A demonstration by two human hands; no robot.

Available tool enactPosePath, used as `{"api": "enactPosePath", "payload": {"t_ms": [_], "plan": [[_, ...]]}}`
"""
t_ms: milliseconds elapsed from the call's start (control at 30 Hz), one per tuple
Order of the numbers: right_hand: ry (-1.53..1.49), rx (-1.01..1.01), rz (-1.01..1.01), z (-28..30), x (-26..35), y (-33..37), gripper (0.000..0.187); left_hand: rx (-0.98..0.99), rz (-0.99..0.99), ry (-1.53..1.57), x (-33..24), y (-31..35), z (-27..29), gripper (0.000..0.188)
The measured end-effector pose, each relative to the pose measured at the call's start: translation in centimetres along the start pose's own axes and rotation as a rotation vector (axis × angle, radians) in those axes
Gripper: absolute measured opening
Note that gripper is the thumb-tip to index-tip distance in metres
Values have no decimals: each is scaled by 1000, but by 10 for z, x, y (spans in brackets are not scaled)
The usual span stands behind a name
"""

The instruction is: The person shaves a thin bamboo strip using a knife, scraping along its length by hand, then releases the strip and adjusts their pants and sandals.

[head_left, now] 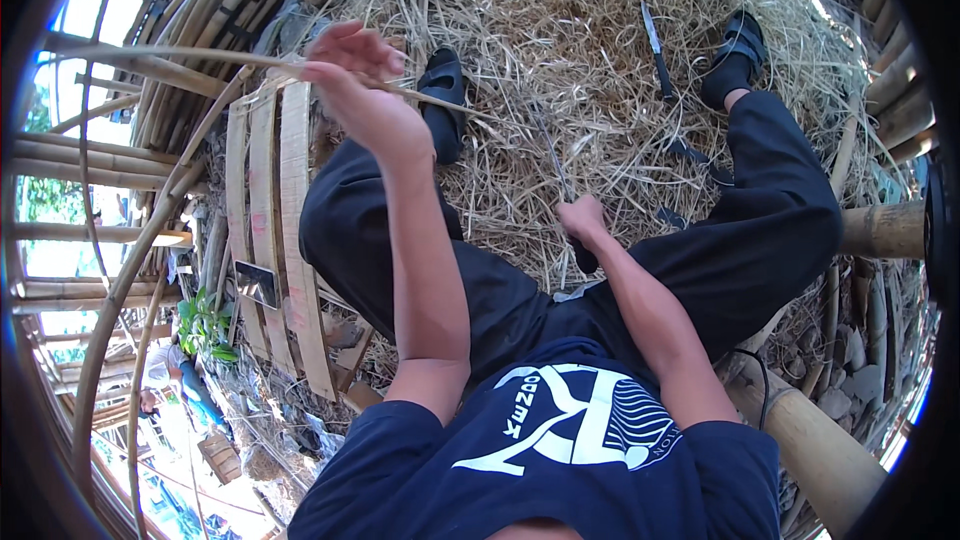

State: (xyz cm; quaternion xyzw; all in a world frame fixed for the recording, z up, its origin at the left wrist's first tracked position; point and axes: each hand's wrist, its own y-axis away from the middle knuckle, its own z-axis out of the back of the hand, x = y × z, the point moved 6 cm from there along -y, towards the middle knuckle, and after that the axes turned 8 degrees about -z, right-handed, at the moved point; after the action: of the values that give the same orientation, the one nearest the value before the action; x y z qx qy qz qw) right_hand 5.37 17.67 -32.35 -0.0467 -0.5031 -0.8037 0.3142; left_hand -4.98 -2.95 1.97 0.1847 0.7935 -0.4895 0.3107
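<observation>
- I see the thin pale strip [215, 54] enter at 10 o'clock, pass the left hand, and reach above the dry straw [600, 90] near 12 o'clock.
- The left hand [365, 90], at 11 o'clock, touches this strip; its fingers are loosely curved, and I cannot tell whether they grip it.
- The right hand [582, 217], near the middle toward 3 o'clock, is clenched around a slim bladed tool [584, 258], whose tip points toward 11 o'clock.
- I find a knife [655, 50] lying on the straw, between 1 and 2 o'clock.
- At 9 o'clock, a dark flat device [257, 283] rests on wooden slats [296, 190].
</observation>
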Motion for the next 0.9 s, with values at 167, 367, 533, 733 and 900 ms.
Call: {"api": "enactPosePath", "payload": {"t_ms": [167,367,533,733,900], "plan": [[-46,64,-44,-2,6,10,41,-20,-116,-219,39,49,4,52],[-50,-110,44,-4,5,1,37,18,-172,-297,61,78,0,33],[-136,-19,31,6,19,22,38,187,-38,-52,47,86,-22,31],[-176,-108,176,-9,24,-2,35,337,-261,-44,-13,47,-59,54],[-182,-124,232,-8,37,5,35,363,-313,-16,-30,24,-75,58]]}}
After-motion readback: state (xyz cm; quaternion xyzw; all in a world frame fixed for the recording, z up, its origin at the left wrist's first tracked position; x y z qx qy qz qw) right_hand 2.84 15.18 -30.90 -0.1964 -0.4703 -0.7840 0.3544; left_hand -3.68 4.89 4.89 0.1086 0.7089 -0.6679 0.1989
